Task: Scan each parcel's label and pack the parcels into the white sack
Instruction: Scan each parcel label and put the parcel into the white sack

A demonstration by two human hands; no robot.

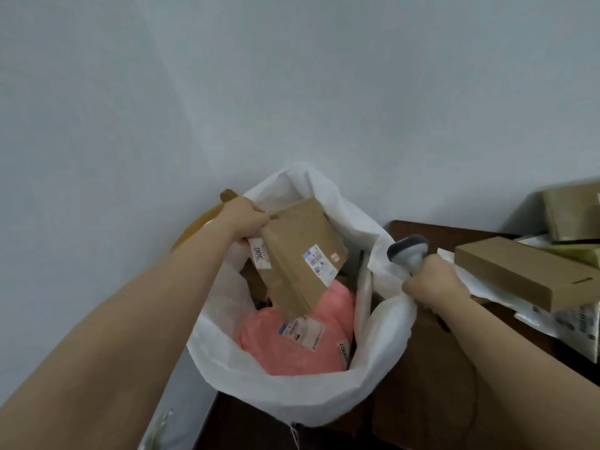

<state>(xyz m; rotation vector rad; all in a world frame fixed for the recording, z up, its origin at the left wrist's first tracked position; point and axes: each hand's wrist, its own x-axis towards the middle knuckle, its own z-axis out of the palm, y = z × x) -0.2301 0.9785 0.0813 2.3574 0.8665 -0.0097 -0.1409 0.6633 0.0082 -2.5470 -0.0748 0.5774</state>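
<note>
This looks like a small parcel-sorting or dispatch corner in a plain back room. A bare pale grey wall [292, 76] rises behind a dark brown wooden table [461, 241]. At the table's far right corner, flat brown cardboard boxes [519, 274] and white labelled mailers [578, 323] lie stacked, and an open white woven sack [292, 394] holding labelled parcels stands against its left edge.

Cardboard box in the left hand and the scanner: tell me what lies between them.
Head view: only the white sack's raised rim and its open mouth.

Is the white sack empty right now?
No: a pink parcel already lies inside the white sack, under the cardboard box held by the left hand.
</note>
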